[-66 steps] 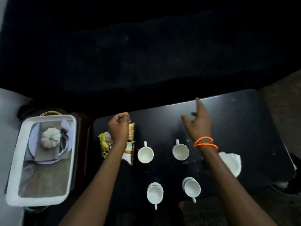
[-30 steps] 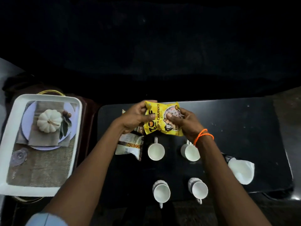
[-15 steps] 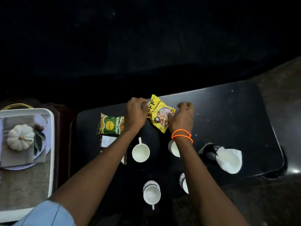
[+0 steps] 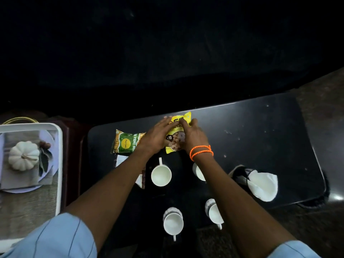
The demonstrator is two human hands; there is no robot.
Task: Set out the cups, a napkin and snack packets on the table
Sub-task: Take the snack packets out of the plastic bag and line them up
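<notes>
Both hands lie flat, fingers (image 4: 168, 121) spread, pressing the yellow packet (image 4: 176, 144) onto the table (image 4: 260, 138): left hand (image 4: 158, 136), right hand (image 4: 193, 135). Its long axis runs away from the person, tilted right. A green packet (image 4: 125, 143) lies just left of the left fingers; cups (image 4: 161, 174) sit nearer the person.

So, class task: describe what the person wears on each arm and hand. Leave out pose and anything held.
Both arms are bare from the upper arm down, each with a short light blue sleeve showing thin dark lines: left sleeve, right sleeve. The right wrist carries an orange beaded band, wrapped in two loops. The left hand and right hand wear no gloves; no rings are visible.
</notes>
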